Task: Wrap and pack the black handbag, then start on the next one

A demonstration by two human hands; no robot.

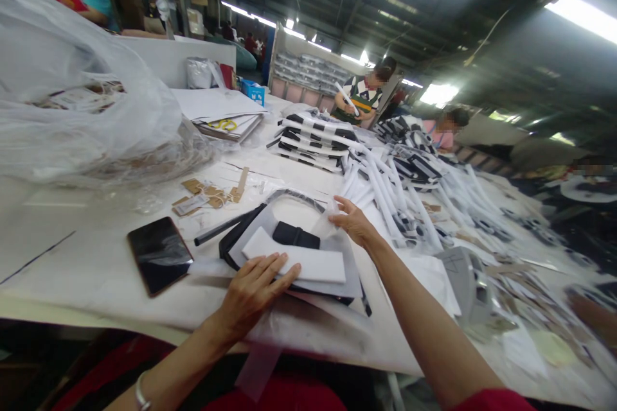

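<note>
A black handbag (234, 241) lies on the table in front of me, partly under a pale sheet (347, 263). On top of it rests a white foam strip (318, 265). My left hand (258, 289) lies flat across the strip's left part, fingers stretched out. Just above the strip shows a black flap or small pouch (296, 235). At the bag's upper right, my right hand (355, 221) pinches a translucent plastic piece (328, 221) between thumb and fingers. Behind the strip, the bag's curved handle (294, 195) appears wrapped in something pale.
A dark tablet or phone (160, 255) lies left of the bag, with brown tags (207, 196) behind it. Stacked striped bags (313, 141) and white wrapped straps (380, 186) stand farther back. A grey tape dispenser (465, 282) sits right; a large plastic bag (87, 115) lies left. Co-workers (361, 93) are beyond.
</note>
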